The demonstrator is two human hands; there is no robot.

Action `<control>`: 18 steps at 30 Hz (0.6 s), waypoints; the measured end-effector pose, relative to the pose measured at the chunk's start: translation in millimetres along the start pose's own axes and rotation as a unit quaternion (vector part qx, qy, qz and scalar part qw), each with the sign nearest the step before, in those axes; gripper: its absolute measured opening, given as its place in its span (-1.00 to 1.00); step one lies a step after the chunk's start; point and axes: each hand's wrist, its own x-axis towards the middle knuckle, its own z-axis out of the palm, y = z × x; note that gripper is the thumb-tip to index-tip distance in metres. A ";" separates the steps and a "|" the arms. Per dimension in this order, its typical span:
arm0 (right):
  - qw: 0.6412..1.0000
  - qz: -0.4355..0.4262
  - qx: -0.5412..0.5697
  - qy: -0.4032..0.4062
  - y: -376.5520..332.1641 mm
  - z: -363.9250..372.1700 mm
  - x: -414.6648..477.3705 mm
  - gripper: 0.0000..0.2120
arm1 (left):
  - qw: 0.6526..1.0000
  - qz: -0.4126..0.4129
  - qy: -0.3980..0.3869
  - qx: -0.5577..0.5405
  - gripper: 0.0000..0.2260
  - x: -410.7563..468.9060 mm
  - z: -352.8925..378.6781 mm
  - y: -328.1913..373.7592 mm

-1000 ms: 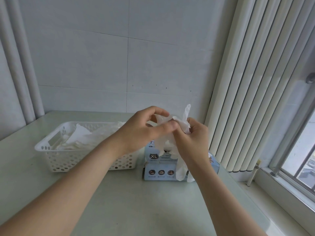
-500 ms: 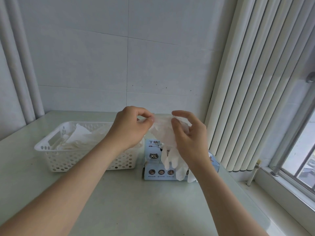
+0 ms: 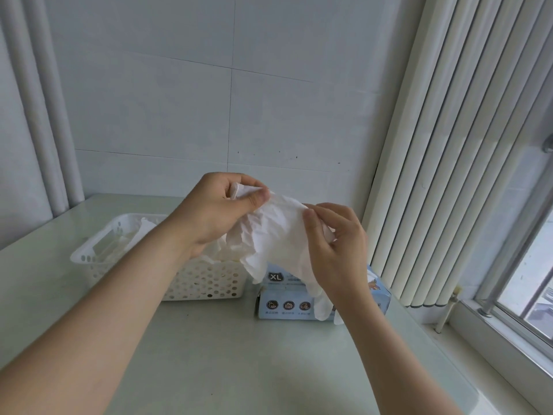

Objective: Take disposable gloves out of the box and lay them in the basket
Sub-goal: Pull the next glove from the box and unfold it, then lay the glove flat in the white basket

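A white disposable glove (image 3: pixel 270 235) is stretched in the air between my two hands, its fingers hanging down. My left hand (image 3: pixel 218 211) pinches its cuff at the upper left and my right hand (image 3: pixel 335 244) pinches the other side. Below the glove stands the light-blue glove box (image 3: pixel 284 304), marked XL, partly hidden by my right wrist. Another glove (image 3: pixel 321 307) droops from the box front. The white perforated basket (image 3: pixel 197 283) sits left of the box with several gloves (image 3: pixel 131 238) in it.
Everything rests on a pale green table (image 3: pixel 209 354) against a tiled wall. Vertical white blinds (image 3: pixel 449 145) hang at the right. A window ledge and frame (image 3: pixel 508 339) lie beyond the table's right edge. Two pipes (image 3: pixel 45 115) run up at the left.
My hands have pulled apart, spreading the bunched glove out flat. The left hand has risen and both have shifted slightly left toward the basket.
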 end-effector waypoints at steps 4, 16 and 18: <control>0.999 0.009 0.031 0.007 -8.7 2.1 0.9 -0.86 | 0.997 0.051 0.005 0.054 -0.86 3.0 -4.6 -2.9; 0.944 0.190 0.210 -0.172 -28.1 28.4 27.1 -0.86 | 0.924 0.140 0.188 0.302 -0.81 19.5 -44.4 -33.9; 0.932 0.217 0.238 -0.164 -28.1 40.8 32.4 -0.87 | 0.918 0.106 0.195 0.330 -0.76 20.0 -55.2 -40.2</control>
